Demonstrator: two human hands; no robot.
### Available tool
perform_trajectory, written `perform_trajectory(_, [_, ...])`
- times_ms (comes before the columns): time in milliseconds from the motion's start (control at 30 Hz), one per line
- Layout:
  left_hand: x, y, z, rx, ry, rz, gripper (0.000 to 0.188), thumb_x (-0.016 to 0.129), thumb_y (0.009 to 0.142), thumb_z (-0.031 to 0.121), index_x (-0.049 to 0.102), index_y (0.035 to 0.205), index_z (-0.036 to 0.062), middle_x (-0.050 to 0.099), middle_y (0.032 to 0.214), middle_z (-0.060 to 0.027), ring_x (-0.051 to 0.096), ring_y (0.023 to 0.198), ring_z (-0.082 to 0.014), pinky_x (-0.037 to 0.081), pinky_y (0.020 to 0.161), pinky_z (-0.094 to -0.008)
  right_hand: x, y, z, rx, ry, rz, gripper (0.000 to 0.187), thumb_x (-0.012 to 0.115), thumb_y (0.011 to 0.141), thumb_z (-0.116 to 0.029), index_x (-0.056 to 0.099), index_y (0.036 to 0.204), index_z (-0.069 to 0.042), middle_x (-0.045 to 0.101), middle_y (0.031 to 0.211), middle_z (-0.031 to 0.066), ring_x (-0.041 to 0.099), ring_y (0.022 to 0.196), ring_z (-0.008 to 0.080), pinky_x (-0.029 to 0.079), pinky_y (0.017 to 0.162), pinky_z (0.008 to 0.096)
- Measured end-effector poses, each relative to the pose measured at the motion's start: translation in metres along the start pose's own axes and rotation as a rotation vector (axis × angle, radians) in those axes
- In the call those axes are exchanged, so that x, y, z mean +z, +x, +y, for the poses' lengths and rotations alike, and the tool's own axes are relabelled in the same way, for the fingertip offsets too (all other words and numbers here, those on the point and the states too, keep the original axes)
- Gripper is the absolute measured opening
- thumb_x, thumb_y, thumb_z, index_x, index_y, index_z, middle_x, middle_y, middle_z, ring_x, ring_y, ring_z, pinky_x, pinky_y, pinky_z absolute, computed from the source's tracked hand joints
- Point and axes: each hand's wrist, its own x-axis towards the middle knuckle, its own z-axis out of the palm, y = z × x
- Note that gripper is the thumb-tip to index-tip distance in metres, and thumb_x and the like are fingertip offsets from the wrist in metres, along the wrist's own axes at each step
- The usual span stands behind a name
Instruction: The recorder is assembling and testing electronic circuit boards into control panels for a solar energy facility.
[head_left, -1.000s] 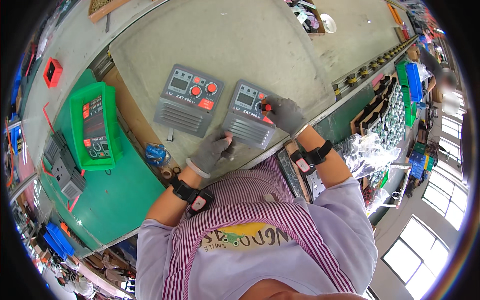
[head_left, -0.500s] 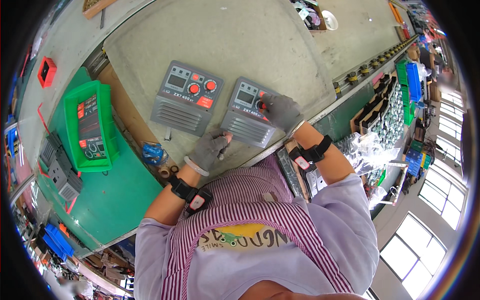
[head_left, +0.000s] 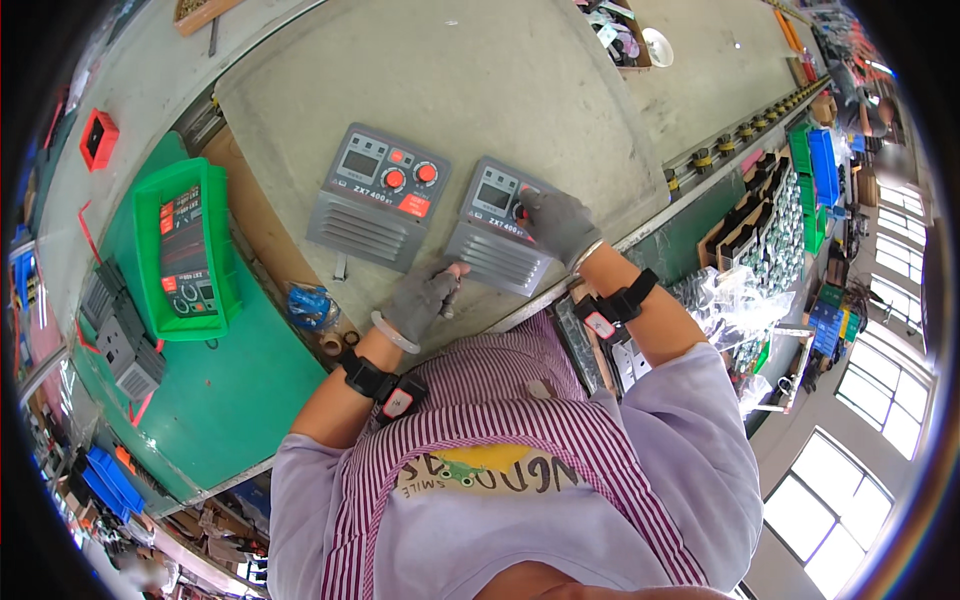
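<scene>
Two grey control panels with dark displays and slatted vents lie side by side on the worktable. On the left panel (head_left: 380,195), two red-topped knobs are in full view. My gloved right hand (head_left: 560,225) is closed at the upper right of the right panel (head_left: 497,225), its fingertips pinching a knob (head_left: 520,211) that they partly cover. At that panel's lower left edge is my gloved left hand (head_left: 422,298), fingers curled round a small metal piece (head_left: 450,303) whose kind is unclear. One bare fingertip shows through that glove.
A green bin (head_left: 222,250) with more panels stands on the green surface at left, beside loose grey panels (head_left: 125,350). A blue bundle (head_left: 312,306) and tape rolls (head_left: 332,343) lie near my left forearm. Plastic bags (head_left: 735,300) and rows of parts are at right.
The whole view has shifted slightly. My right hand stays at the knob with little visible movement; my left hand keeps its place by the panel edge, the metal piece showing a bit more.
</scene>
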Motion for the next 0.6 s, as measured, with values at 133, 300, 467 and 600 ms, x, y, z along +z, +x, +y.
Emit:
perform_trajectory(133, [0.008,-0.011,0.011,0.049,-0.162,0.025,0.031,0.051,0.089,0.020,0.052,0.111,-0.0023,0.050,0.077,-0.0008,0.049,0.062,-0.0083,0.043,0.054,-0.0213,-0.004,-0.025,-0.007,-0.243,0.027,0.349,0.035,0.066,0.074,-0.027,0.058,0.105,-0.015,0.062,0.086,0.0090,0.061,0.082,0.0283,0.049,0.070,0.0385])
perform_trajectory(300, [0.025,-0.012,0.027,0.138,0.054,-0.072,0.023,0.052,0.086,0.013,0.053,0.103,-0.0015,0.054,0.082,-0.0036,0.051,0.064,-0.0095,0.045,0.056,-0.0233,0.016,-0.067,-0.035,-0.472,0.269,0.198,0.034,0.066,0.072,-0.031,0.058,0.099,-0.013,0.061,0.077,0.0078,0.061,0.074,0.0265,0.048,0.063,0.0371])
perform_trajectory(467, [0.034,-0.011,0.027,0.170,-0.005,-0.051,0.019,0.054,0.085,0.015,0.055,0.096,-0.0002,0.055,0.074,-0.0034,0.051,0.061,-0.0088,0.043,0.054,-0.0230,0.034,-0.070,-0.032,-0.347,0.567,0.236,0.034,0.070,0.065,-0.020,0.060,0.096,-0.009,0.057,0.072,0.0079,0.058,0.066,0.0252,0.045,0.059,0.0350])
perform_trajectory(600, [0.035,-0.008,0.022,0.056,0.082,-0.125,0.021,0.053,0.088,0.021,0.055,0.094,0.0006,0.054,0.072,-0.0029,0.052,0.060,-0.0090,0.045,0.055,-0.0230,0.036,-0.078,-0.023,-0.327,0.579,0.363,0.030,0.069,0.065,-0.015,0.059,0.091,-0.006,0.056,0.068,0.0087,0.057,0.063,0.0250,0.045,0.057,0.0343])
